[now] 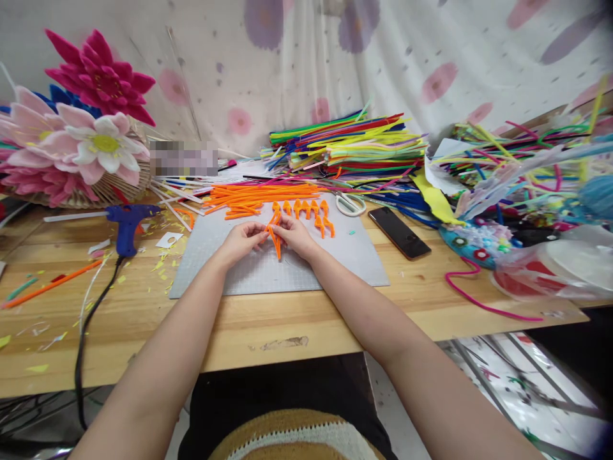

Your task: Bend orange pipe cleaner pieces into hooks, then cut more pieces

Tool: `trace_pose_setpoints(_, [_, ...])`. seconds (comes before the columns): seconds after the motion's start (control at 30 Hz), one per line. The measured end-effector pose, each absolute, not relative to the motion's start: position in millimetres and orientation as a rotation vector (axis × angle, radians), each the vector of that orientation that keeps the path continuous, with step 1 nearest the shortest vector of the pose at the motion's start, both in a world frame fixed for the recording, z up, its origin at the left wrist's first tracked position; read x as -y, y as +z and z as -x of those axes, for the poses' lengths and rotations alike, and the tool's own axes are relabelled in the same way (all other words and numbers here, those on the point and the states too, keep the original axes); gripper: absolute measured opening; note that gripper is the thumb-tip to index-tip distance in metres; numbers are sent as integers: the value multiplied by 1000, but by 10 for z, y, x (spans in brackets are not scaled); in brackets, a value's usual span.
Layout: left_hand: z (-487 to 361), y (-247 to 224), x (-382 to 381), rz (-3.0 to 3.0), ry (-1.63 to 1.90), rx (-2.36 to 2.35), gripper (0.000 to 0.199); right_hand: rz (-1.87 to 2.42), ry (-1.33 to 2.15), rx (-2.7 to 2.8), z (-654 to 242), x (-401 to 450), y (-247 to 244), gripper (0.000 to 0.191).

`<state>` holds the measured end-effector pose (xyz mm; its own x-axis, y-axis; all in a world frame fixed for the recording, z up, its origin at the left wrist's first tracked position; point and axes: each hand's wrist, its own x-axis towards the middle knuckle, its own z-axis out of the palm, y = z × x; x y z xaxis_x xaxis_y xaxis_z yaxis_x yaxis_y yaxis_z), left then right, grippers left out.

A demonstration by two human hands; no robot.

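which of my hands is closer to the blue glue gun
Left. Your left hand is over the gray cutting mat, to the right of the blue glue gun. Your right hand is farther right, beyond the left hand.

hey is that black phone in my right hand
No, the black phone lies on the wooden table beside the gray mat, while the right hand holds an orange fuzzy piece.

Orange piece (278, 248), centre, partly hidden behind left fingers (252, 234) and right fingers (288, 227). Pixelated patch (184, 158), upper left, unreadable. Pink flowers (34, 124) cut by left edge; blue ball (597, 195) cut by right edge. Both forearms (158, 358) cut at bottom. Scraps (56, 340), lower left, too small to identify.
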<state>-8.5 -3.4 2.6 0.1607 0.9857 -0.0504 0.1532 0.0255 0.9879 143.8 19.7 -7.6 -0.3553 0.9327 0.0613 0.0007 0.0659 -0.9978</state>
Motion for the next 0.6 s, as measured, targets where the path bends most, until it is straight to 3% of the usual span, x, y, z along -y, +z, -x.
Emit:
trace_pose_setpoints(0.17, [96, -43, 20, -1470, 1080, -1301, 26, 1019, 1442, 1419, -1429, -190, -54, 10])
trace_pose_setpoints(0.3, [134, -115, -37, -1522, 1296, -1500, 17, 1068, 1478, 1280, -1429, -209, -48, 18])
trace_pose_setpoints(0.47, [106, -83, -49, -1324, 1375, -1383, 25, 899, 1590, 1239, -1456, -227, -54, 30])
trace_pose_setpoints(0.6, [45, -17, 8, -1191, 1339, -1273, 34, 855, 1651, 1243, -1478, -226, -48, 28])
